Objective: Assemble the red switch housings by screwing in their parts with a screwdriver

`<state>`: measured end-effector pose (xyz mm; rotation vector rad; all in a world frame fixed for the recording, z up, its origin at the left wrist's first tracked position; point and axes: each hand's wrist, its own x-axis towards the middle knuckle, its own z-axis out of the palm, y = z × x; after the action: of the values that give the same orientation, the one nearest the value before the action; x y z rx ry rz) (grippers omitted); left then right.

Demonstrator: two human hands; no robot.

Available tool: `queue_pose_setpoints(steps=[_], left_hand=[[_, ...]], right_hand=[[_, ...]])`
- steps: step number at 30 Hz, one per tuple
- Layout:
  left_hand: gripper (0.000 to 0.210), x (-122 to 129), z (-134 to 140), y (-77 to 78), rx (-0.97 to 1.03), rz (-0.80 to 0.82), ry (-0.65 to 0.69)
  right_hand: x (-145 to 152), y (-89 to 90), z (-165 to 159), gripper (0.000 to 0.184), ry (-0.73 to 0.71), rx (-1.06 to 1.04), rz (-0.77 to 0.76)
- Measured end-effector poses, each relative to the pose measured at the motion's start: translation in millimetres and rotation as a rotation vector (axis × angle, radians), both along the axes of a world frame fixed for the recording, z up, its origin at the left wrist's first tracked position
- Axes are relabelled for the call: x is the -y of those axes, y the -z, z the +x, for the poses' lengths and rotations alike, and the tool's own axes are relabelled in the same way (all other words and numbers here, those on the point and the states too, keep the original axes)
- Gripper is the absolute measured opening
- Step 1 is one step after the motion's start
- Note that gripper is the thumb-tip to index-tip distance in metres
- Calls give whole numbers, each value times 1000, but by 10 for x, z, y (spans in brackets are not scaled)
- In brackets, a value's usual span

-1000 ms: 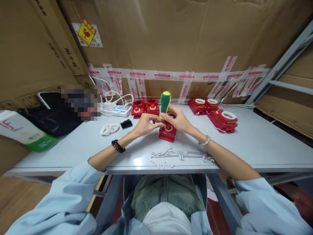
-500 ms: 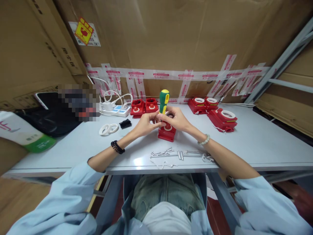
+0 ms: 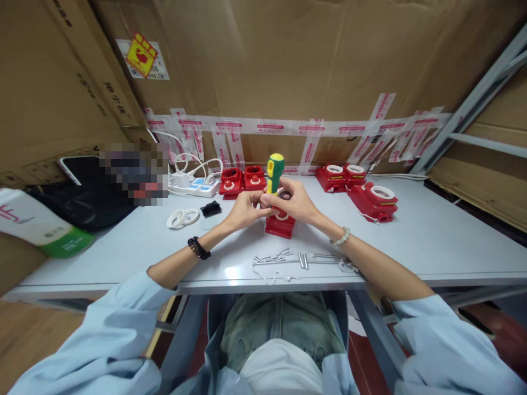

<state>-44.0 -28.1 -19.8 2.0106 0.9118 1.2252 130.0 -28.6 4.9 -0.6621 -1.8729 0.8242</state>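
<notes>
A green and yellow screwdriver (image 3: 275, 167) stands upright over a red housing (image 3: 280, 226) with a round opening. My right hand (image 3: 298, 200) comes in from the right, its fingers closed on the lower end of the handle. From the other side my left hand (image 3: 246, 208) is closed, thumb and fingers gathered about the screwdriver just under the handle. The fingers of both hands meet there and hide the shaft and tip. Near the front edge lie several metal screws (image 3: 274, 257) and two short metal pins (image 3: 303, 260).
Two red housings (image 3: 231, 182) stand at the back beside a white power strip (image 3: 201, 187). Other red housings with white rings (image 3: 373, 203) are at the back right. Loose white rings (image 3: 183, 218) and a black packet (image 3: 211, 208) lie at left. A cardboard wall (image 3: 288, 66) backs the table (image 3: 432, 236).
The screwdriver handle has turned, so its yellow side now faces left rather than right. Both hands have stayed nearly in place around it.
</notes>
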Motion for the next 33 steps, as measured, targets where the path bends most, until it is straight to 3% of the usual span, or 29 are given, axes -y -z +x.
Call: queue_pose_setpoints(steps=[7, 11, 15, 18, 21, 24, 28, 33], left_hand=[[31, 9, -125, -64, -92, -28, 152], [32, -11, -105, -45, -40, -22, 102], [46, -9, -6, 32, 89, -43, 87], [55, -2, -24, 58, 104, -45, 159], [38, -5, -93, 38, 41, -67, 243], [31, -19, -108, 16, -14, -70, 192], [34, -32, -41, 30, 88, -55, 96], [41, 2, -72, 6, 63, -53, 187]], right_hand=[[6, -10, 1, 32, -8, 18, -6], [0, 11, -2, 32, -25, 14, -37], [28, -12, -16, 34, -39, 6, -58], [33, -20, -21, 39, -10, 13, -47], [18, -8, -20, 41, 17, 28, -21], [13, -6, -21, 42, 23, 42, -12], [32, -31, -32, 42, -8, 60, -43], [15, -18, -30, 40, -7, 66, -18]])
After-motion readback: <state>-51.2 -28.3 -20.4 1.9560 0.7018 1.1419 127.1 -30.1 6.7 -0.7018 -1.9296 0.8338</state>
